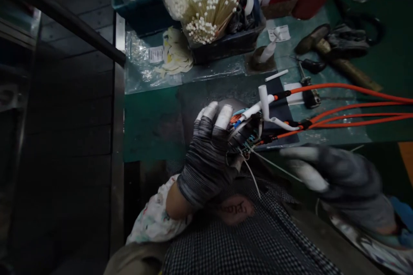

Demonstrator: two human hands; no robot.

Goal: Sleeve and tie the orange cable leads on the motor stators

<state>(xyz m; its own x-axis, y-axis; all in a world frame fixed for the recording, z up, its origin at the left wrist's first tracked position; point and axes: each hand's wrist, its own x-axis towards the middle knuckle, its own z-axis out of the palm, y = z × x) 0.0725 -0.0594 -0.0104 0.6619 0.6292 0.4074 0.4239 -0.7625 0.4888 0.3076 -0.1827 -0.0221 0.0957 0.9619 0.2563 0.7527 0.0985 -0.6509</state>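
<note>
My left hand [208, 154], in a grey striped glove with white fingertips, is wrapped round a round motor stator [247, 136] at the bench's front edge. Coloured leads and white insulating sleeves [264, 103] come out of its top. From there, orange cables [348, 87] run off to the right. A thin white cord [274, 164] stretches from the stator to my right hand [345, 176], whose gloved fingers are closed on it. The right hand is slightly blurred. Another cord end [253, 176] hangs below the stator. My left hand hides the stator's left side.
Behind stands a dark bin [226, 47] packed with thin white sleeving. Yellowish pieces [176, 51] lie beside it. A hammer [348, 64], a screwdriver [314, 65] and a small white tube [276, 75] lie on the bench at right. A metal rail [118, 172] borders the left.
</note>
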